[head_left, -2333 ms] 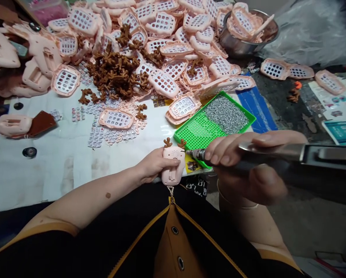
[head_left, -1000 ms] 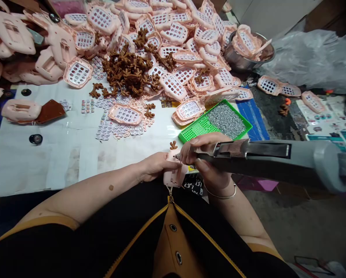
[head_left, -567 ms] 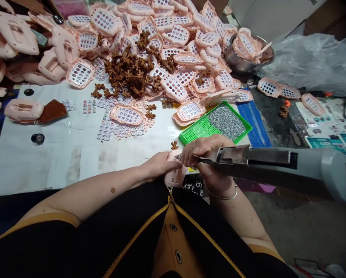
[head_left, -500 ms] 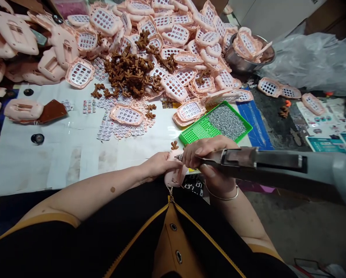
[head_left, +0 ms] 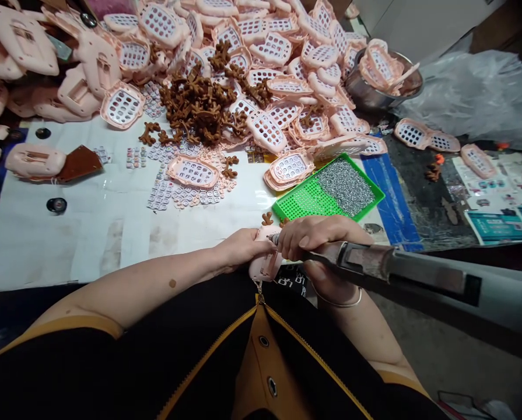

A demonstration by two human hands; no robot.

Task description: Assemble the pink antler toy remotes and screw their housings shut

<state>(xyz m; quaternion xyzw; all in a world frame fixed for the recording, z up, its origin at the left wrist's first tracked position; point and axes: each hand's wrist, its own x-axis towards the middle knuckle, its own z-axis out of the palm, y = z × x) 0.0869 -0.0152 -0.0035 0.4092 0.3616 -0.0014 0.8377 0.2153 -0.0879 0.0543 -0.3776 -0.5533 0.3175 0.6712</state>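
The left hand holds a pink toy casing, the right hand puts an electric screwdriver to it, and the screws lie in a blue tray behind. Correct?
One thing is wrong: the head view shows the tray with the screws is green, not blue. The left hand holds the pink toy casing and the right hand the electric screwdriver.

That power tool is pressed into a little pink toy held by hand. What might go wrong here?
1. The screwdriver tip sits right beside the left hand fingers on the case; a slip might jab them.
2. The case is at the table edge, steadied by that hand alone; it may twist or drop.
3. The right hand is close to the tray; a knock could spill the screws.
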